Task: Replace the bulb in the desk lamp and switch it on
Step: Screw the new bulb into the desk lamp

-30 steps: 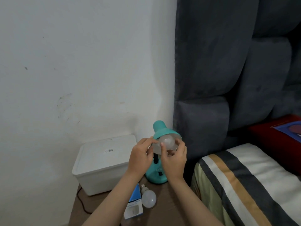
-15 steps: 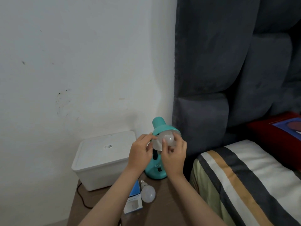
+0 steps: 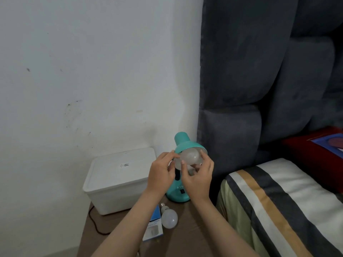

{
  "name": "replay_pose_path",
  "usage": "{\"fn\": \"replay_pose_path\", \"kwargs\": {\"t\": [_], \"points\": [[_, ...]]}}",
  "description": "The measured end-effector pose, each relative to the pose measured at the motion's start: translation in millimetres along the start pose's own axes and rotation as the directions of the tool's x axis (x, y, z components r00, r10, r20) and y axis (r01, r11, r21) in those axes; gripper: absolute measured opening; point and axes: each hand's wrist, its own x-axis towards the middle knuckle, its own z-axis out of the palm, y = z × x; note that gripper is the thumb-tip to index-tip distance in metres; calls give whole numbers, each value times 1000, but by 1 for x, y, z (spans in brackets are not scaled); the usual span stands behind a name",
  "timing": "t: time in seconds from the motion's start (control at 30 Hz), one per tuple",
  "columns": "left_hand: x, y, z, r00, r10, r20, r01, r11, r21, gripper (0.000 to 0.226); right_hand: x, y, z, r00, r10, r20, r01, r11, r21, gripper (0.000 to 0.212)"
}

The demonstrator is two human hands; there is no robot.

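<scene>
2 hands meet at the mouth of the teal desk lamp, whose shade tilts toward the camera on the brown bedside table. The right hand has its fingers curled around the frosted bulb seated in the shade, thumb on the left of the globe and forefinger up along its right side; the left hand pinches the shade's rim with thumb and forefinger, steadying it. Against the views from 1 s and 0.5 s ago, the right fingers have shifted round the globe, the forefinger now higher on the right edge, while the left hand has stayed on the rim; that reads as a turn of the bulb in the socket. Whether it is being screwed in or out cannot be told from the grip alone. 1 spare bulb lies on the table just beside a blue-and-white bulb box, near the lamp base, and a white lidded box stands to the left. The black switch on the base is untouched, so switching on remains to be done.
</scene>
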Motion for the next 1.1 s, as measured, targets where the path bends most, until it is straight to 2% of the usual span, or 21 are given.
{"fn": "replay_pose_path", "kwargs": {"t": [0.1, 0.27, 0.43, 0.5, 0.63, 0.73, 0.9, 1.03, 1.1], "points": [[0, -1, 0, 1000, -3, -4, 3, 1000, -6, 30, 0, 4, -1, 998, -57, 40, 59, 997, -44, 52], [1, 0, -1, 1000, 0, -3, 0, 1000, -2, 31, 7, -2, -3, 991, 131, 12, -131, 991, -34, 45], [1, -2, 1, 1000, -3, -9, 3, 1000, -13, 29, 3, -4, -5, 1000, 4, 23, -3, 999, -35, 58], [1, -2, 2, 1000, -10, -9, 9, 1000, -17, 28, 2, -1, -5, 998, -48, 50, 50, 998, -40, 54], [0, -5, 1, 1000, -11, -7, 11, 1000, -16, 30, 7, -6, -7, 999, -2, 46, 5, 997, -83, 44], [1, -5, 2, 1000, -7, -3, 7, 1000, -12, 31, 8, -7, -8, 997, 73, 29, -70, 994, -82, 46], [1, -4, 1, 1000, -8, -4, 8, 1000, -15, 27, 5, -2, -11, 995, -39, 93, 48, 994, -98, 55], [3, -4, 1, 1000, -16, -2, 16, 1000, -24, 29, 11, -1, -11, 996, 43, 79, -35, 994, -105, 49], [2, -4, 2, 1000, -18, 2, 18, 999, -30, 31, 12, -3, -11, 993, 99, 67, -92, 991, -96, 53]]}}
